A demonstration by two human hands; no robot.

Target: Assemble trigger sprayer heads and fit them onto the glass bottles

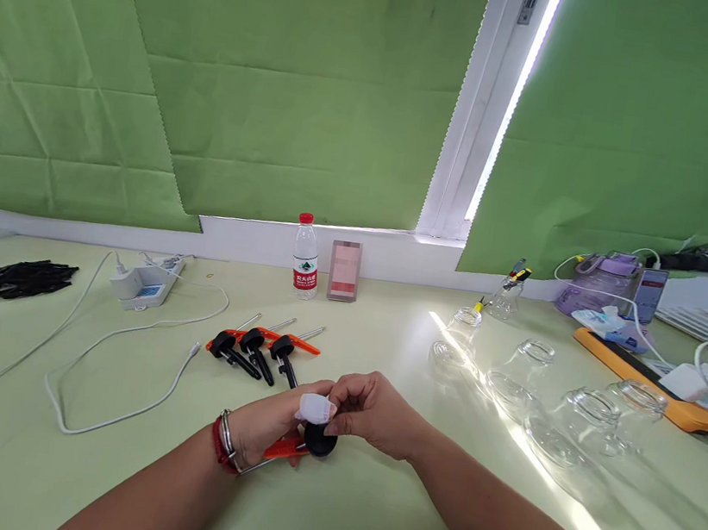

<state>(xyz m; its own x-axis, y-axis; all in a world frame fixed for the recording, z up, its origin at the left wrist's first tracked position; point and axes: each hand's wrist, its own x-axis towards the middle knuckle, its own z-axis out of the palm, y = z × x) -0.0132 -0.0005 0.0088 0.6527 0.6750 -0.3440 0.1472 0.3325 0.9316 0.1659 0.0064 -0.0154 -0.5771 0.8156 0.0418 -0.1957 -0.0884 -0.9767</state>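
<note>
My left hand (271,424), with a red band and silver bracelet at the wrist, is wrapped around a black-capped part with an orange lever (319,440) and a thin metal rod. A white piece (315,409) lies at my left thumb; I cannot tell whether it is a wrapping on it. My right hand (373,414) is pinched closed at the top of the black cap, touching the white piece; what its fingertips grip is hidden. Beyond my hands lie three similar black-capped parts (253,341) with orange levers, metal rods and black stems.
Several clear glass jars (593,407) stand to the right, before an orange power strip (646,373) and purple bottle (599,288). A water bottle (306,259) stands at the back. A white cable (112,420) and black strips (12,285) lie left.
</note>
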